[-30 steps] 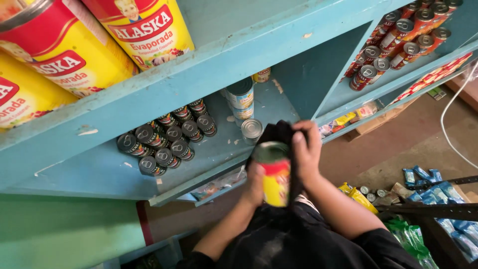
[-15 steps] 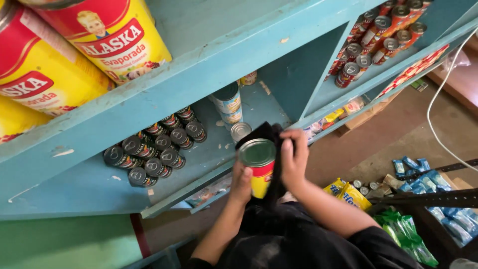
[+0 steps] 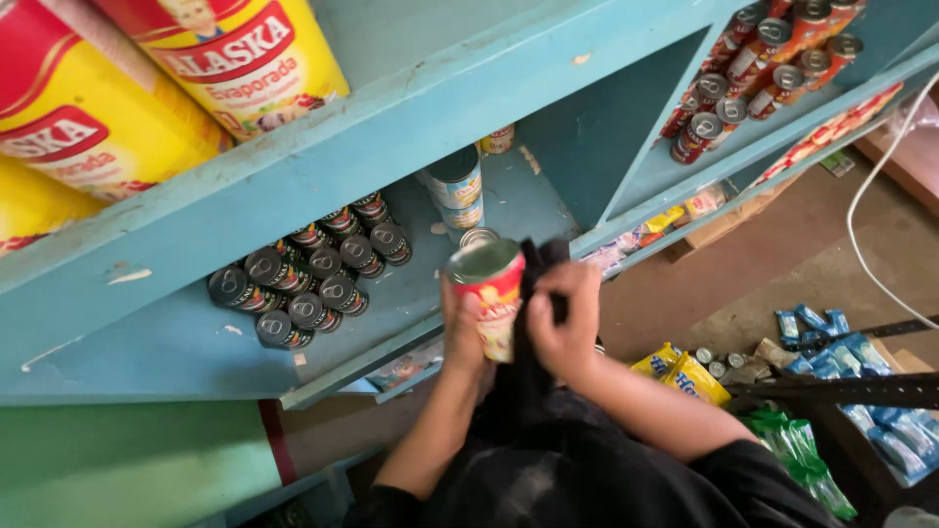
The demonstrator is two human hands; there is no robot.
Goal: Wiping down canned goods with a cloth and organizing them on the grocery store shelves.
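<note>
1. Since the earlier frame, the red and yellow can [image 3: 489, 293] has come a little higher and nearer to the blue shelf [image 3: 411, 108], and its shiny top now faces up.
2. The left hand [image 3: 462, 328] is closed around the can's side, holding it in the air just in front of the shelf edge.
3. The right hand [image 3: 559, 318] is closed on a black cloth [image 3: 533, 284] and presses it against the can's right side.
4. To wipe well, she should keep the left grip firm and turn the can slowly (the rim collects dust).
5. Small dark cans [image 3: 303, 284] stand close by to the left, so the elbows should stay in.
</note>
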